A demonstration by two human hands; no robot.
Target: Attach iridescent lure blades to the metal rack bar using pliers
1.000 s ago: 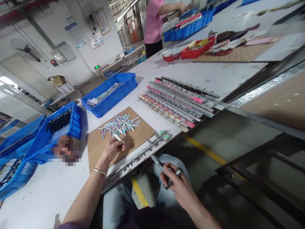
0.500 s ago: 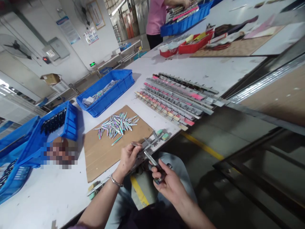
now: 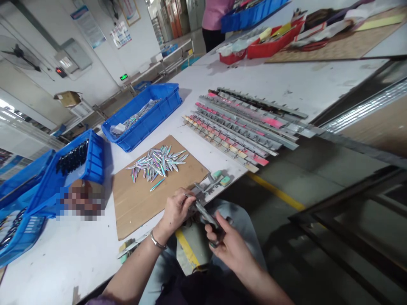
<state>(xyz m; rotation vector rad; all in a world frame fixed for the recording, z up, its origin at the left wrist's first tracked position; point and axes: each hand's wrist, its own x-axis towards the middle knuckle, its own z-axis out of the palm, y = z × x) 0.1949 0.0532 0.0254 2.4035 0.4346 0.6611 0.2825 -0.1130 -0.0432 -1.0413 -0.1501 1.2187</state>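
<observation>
The left hand [image 3: 174, 211] reaches forward from a bent wrist at the worktop [image 3: 63, 254] edge, its grip pinched on a small shiny strip [image 3: 190, 196] against the metal rail [image 3: 203, 188]. The right hand [image 3: 227, 243] sits lower, over the lap, its grip closed around pliers [image 3: 206, 218] whose tip points at the rail. Just behind lies a cardboard sheet [image 3: 140, 203] with a pile of shiny strips [image 3: 159, 163]; bare worktop opens to the left, floor to the right.
</observation>
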